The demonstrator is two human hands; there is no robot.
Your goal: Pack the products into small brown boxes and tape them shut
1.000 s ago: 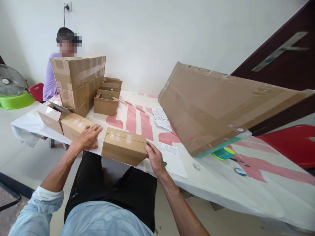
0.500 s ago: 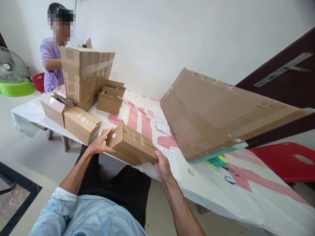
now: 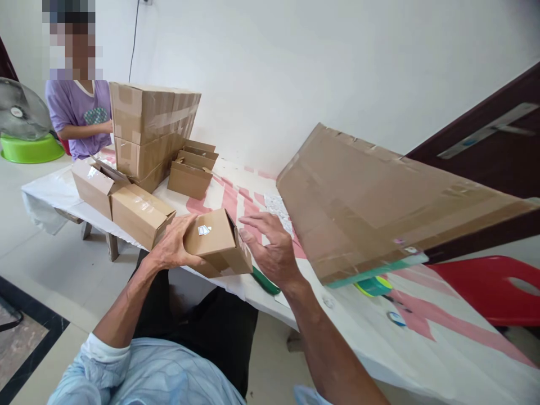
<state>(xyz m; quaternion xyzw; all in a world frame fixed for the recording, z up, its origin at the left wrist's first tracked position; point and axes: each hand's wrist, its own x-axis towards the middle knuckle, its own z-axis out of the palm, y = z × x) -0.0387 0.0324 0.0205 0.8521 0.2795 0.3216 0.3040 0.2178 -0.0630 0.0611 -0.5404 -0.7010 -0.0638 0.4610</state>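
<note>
A small brown cardboard box (image 3: 214,243) with a small white sticker on its face is tilted over the table's near edge. My left hand (image 3: 175,243) grips it from the left, thumb below and fingers over the top. At its right end, my right hand (image 3: 272,250) is open with fingers apart; whether the thumb side touches the cardboard I cannot tell. Under that hand, part of a dark green curved thing (image 3: 266,283) shows on the table, mostly hidden. Just left of my left hand lies a closed, taped cardboard box (image 3: 141,211).
An open-flapped box (image 3: 95,183) and stacked taped cartons (image 3: 147,121) stand left, beside open small boxes (image 3: 189,177). A large cardboard sheet (image 3: 379,208) leans at right, near a green tape roll (image 3: 374,286). Behind the cartons is a person (image 3: 80,121); a red chair (image 3: 489,287) stands right.
My right hand has let go of the box and risen open beside its right end. The box has turned, its stickered face now more toward me. The dark green thing has come into view.
</note>
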